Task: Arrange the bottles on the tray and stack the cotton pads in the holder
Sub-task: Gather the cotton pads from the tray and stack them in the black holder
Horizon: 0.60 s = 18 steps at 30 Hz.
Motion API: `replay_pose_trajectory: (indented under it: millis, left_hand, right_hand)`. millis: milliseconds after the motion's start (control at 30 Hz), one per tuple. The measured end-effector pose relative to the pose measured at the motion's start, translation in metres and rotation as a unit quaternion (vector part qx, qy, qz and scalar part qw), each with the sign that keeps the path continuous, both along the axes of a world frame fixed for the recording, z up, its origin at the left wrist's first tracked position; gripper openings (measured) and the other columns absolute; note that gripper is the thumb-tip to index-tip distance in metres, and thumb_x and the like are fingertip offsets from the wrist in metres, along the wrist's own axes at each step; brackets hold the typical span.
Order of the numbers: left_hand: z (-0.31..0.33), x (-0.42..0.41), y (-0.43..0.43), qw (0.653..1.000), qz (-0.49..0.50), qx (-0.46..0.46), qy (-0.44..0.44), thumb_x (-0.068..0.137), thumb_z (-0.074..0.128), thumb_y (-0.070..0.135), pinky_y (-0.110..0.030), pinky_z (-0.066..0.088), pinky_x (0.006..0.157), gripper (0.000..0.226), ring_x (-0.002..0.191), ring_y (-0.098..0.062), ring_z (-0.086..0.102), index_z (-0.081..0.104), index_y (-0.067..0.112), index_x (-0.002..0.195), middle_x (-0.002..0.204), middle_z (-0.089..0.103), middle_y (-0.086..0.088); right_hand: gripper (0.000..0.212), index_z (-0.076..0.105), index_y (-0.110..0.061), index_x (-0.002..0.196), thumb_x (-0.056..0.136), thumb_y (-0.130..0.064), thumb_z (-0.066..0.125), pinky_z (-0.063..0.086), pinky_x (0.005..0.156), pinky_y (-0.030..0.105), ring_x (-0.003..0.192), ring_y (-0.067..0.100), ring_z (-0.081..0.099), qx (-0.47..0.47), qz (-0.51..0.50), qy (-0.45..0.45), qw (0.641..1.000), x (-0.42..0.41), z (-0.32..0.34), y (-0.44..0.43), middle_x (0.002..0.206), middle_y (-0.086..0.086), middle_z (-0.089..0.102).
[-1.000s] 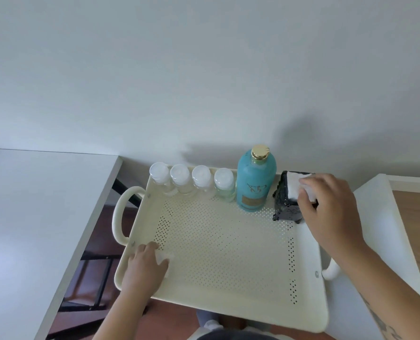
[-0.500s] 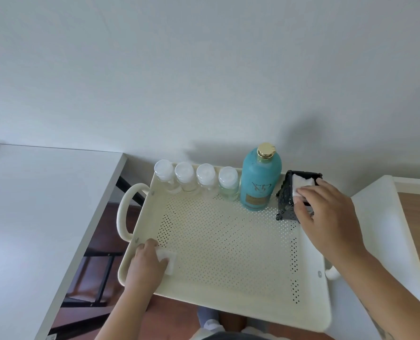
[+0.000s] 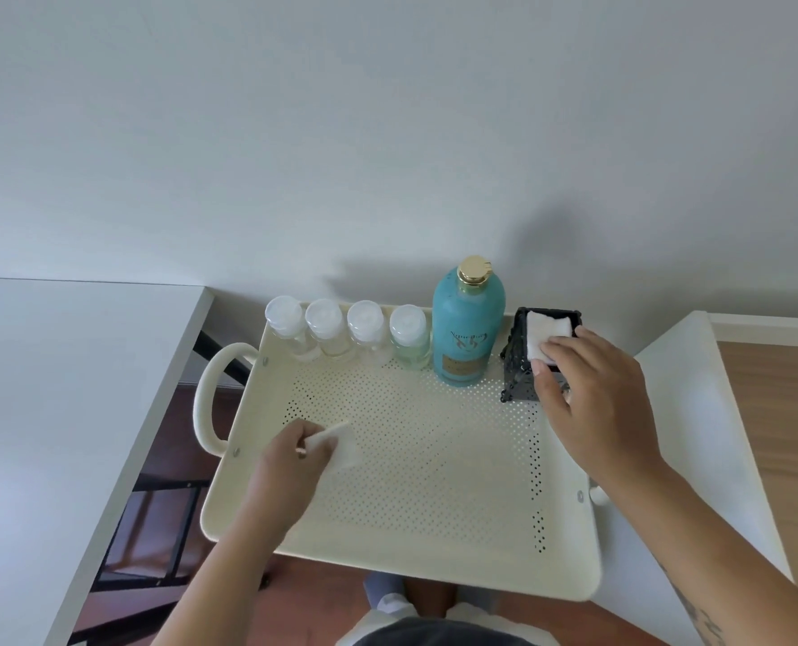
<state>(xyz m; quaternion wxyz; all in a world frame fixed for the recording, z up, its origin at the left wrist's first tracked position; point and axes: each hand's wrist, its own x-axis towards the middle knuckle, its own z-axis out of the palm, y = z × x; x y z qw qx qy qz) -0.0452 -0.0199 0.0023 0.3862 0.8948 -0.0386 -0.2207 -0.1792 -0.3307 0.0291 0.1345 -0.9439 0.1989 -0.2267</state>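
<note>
A cream perforated tray (image 3: 434,482) carries a row of several small clear bottles (image 3: 345,333) with white caps along its far edge. To their right stands a tall teal bottle (image 3: 467,328) with a gold cap. In the tray's far right corner sits a black holder (image 3: 518,366) with white cotton pads (image 3: 543,333) in its top. My right hand (image 3: 592,403) rests over the holder, fingertips pressing on the pads. My left hand (image 3: 289,463) pinches another cotton pad (image 3: 338,445) just above the tray's left side.
A white table (image 3: 61,412) lies to the left, with a gap down to dark flooring beside the tray's left handle (image 3: 210,398). A white surface (image 3: 695,412) and a wooden top (image 3: 779,435) lie to the right. A plain wall is right behind the tray.
My left hand has lifted its cotton pad off the tray floor and shifted it rightward. My right hand has pushed its pad down into the holder.
</note>
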Motion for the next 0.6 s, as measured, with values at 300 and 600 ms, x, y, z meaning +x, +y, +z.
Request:
replay_pose_trajectory:
  millis: [300,600]
  left_hand:
    - [0.044,-0.013,-0.079,0.969,-0.001,-0.23,0.093,0.089,0.068,0.025,-0.036,0.048,0.067,0.003,0.071,-0.017,0.058,0.069,0.022,0.089,0.078,0.07,0.001]
    - [0.068,-0.034,-0.13,0.889,-0.024,-0.388,0.241,0.085,0.069,0.022,-0.024,0.053,0.068,0.018,0.08,-0.012,0.066,0.062,0.011,0.097,0.09,0.073,-0.004]
  right_hand:
    - [0.037,0.065,-0.011,0.112,0.093,-0.037,0.049,0.039,0.1,0.049,0.122,0.035,0.05,0.022,-0.022,0.038,0.999,-0.004,0.011,0.009,0.116,0.003,0.069]
    - [0.032,0.063,-0.03,0.115,0.087,-0.047,0.061,0.043,0.074,0.01,0.091,0.0,0.059,0.408,-0.053,-0.03,0.911,-0.021,0.048,0.053,0.093,-0.018,0.067]
